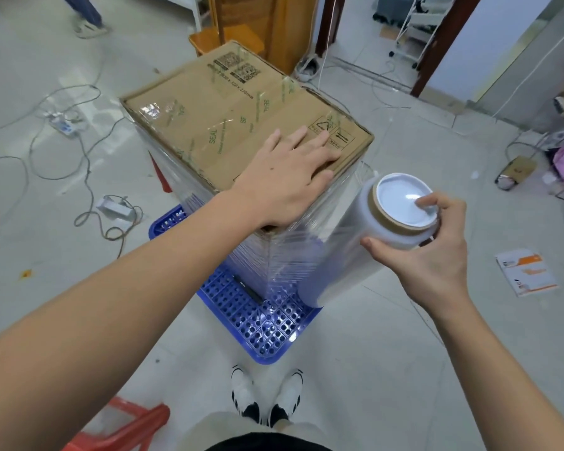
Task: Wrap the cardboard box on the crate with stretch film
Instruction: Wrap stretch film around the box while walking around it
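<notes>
A tall brown cardboard box (215,125) stands on a blue perforated plastic crate (261,323). Clear stretch film covers the box's sides, wrinkled at the near corner. My left hand (287,170) lies flat on the box top near its right front corner, fingers straight. My right hand (427,252) grips the top end of an upright roll of stretch film (349,236), thumb round the side and a finger on the cardboard core's rim. The roll stands beside the box's near right corner, its film running onto the box.
Cables and a power strip (66,125) lie on the tiled floor at left. A red stool (124,428) is at bottom left. A wooden chair (238,30) stands behind the box. A leaflet (525,271) and clutter lie at right. My shoes (267,398) are just before the crate.
</notes>
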Demonstrator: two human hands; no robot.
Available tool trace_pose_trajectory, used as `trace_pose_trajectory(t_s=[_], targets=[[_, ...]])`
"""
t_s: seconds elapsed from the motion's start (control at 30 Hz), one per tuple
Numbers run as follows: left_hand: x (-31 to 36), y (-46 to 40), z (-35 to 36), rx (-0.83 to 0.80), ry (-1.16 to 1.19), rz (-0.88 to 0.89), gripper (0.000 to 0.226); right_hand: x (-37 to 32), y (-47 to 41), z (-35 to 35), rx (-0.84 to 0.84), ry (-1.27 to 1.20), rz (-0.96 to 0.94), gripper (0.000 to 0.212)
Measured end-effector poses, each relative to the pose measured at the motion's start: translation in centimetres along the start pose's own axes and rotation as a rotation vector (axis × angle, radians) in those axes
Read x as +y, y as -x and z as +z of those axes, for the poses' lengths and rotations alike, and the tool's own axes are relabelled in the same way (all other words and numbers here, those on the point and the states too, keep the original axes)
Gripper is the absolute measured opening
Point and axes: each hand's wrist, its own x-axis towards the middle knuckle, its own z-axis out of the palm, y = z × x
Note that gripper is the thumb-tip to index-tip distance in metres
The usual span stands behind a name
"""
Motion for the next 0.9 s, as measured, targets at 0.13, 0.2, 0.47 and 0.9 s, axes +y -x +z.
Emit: trace_pose_trajectory(t_s=[0.13,0.2,0.47,0.9], targets=[[0.1,0.1,0.1,-0.001,-0.007,0.000,0.048,0.1,-0.9,0.3,0.023,0.018,0.007,0.077],[0.1,0.1,0.1,-0.005,-0.011,-0.001,0.048,0.2,-1.3,0.8,0.026,0.010,0.001,0.076],[0.0,0.3,0.1,-0.002,-0.027,0.003,0.048,0.8,-2.0,1.7,0.012,0.066,-0.067,0.086],[0.0,0.3,0.2,0.006,-0.021,0.027,0.049,0.7,-5.6,-3.3,-0.491,0.369,-0.234,0.097]])
